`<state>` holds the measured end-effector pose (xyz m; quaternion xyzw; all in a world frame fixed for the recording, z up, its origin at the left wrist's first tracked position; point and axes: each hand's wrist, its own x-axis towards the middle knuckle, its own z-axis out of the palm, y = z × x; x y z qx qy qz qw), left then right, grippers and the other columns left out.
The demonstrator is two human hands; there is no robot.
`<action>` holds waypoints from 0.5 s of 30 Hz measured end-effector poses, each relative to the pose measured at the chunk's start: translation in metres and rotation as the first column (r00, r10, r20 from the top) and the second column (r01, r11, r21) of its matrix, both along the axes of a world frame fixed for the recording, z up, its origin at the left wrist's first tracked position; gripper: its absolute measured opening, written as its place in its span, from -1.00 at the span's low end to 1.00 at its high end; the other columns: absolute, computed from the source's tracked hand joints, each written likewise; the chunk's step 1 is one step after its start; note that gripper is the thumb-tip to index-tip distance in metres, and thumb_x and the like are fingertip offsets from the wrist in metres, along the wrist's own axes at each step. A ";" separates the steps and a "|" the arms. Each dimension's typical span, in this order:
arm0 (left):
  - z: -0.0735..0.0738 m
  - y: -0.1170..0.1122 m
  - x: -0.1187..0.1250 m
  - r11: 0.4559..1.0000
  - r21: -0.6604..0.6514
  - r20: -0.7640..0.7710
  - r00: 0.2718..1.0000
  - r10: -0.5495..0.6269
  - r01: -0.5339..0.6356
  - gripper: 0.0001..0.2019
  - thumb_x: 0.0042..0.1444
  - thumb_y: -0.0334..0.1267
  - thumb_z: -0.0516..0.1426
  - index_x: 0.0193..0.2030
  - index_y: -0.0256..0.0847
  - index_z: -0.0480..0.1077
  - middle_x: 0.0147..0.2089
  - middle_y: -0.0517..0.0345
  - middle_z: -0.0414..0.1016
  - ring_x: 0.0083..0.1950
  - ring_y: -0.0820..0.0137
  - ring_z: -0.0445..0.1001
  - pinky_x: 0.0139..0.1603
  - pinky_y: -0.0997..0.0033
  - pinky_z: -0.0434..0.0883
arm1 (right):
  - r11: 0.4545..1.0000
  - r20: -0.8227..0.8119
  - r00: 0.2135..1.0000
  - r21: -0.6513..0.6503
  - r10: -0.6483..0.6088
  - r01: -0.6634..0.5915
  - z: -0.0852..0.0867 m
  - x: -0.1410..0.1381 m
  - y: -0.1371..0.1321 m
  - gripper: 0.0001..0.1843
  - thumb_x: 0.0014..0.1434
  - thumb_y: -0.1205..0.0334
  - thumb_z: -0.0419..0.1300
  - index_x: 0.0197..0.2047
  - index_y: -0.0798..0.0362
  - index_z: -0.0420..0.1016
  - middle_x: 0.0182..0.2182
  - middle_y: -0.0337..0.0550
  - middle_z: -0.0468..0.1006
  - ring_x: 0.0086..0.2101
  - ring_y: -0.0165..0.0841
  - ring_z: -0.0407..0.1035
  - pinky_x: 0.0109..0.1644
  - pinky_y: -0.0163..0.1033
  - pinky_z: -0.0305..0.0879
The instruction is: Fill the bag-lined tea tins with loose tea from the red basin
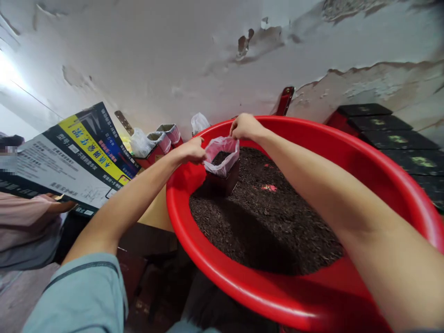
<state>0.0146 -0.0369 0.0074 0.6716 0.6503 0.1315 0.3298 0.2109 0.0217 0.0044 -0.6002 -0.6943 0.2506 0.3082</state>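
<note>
A small dark box (222, 184) stands on loose tea leaves (263, 222) inside a big red tub (239, 289). It is lined with a translucent plastic bag (226, 165), whose mouth is spread open above the rim, and tea leaves lie within it. At the bag's left edge my left hand (194, 151) is closed, its fingers gripping the plastic. My right hand (243, 126) pinches the bag's far right edge between thumb and fingers.
Several bag-lined boxes (163, 138) stand beyond the tub at left. Closed dark boxes (391, 122) are stacked at right. A person at left is partly hidden by a large printed carton (83, 157). A peeling wall (166, 60) rises behind.
</note>
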 end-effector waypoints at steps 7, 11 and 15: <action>0.026 -0.018 -0.006 0.996 0.056 0.033 0.997 0.070 -0.071 -0.30 0.08 -0.32 0.30 0.36 -0.31 0.20 -0.15 -0.12 0.62 -0.24 0.14 0.67 -0.16 0.19 0.58 | 0.995 -0.082 0.994 -0.061 0.077 -0.082 -0.008 0.024 0.011 -0.62 -0.15 0.20 0.53 -0.24 0.05 0.55 -0.49 -0.20 0.52 -0.46 -0.33 0.42 -0.41 -0.20 0.51; 0.020 -0.021 0.005 0.989 -0.139 0.136 0.989 0.064 -0.045 -0.19 0.05 -0.51 0.27 0.44 -0.32 0.08 -0.24 -0.01 0.62 -0.24 0.21 0.67 -0.05 0.15 0.59 | 0.982 -0.181 0.972 -0.087 0.148 -0.166 -0.011 0.021 0.015 -0.79 -0.15 0.37 0.47 -0.44 0.05 0.53 -0.65 -0.26 0.41 -0.57 -0.36 0.36 -0.46 -0.14 0.51; 0.030 -0.025 -0.011 0.981 0.090 0.307 0.942 0.137 -0.172 -0.21 0.13 -0.57 0.13 0.49 -0.25 0.01 0.04 -0.13 0.58 -0.23 0.36 0.66 -0.07 0.24 0.61 | 0.984 -0.525 0.849 0.114 -0.058 0.138 -0.010 0.033 0.022 -0.79 -0.01 0.53 0.17 -0.31 0.09 0.51 -0.55 -0.20 0.46 -0.51 -0.36 0.42 -0.24 -0.07 0.55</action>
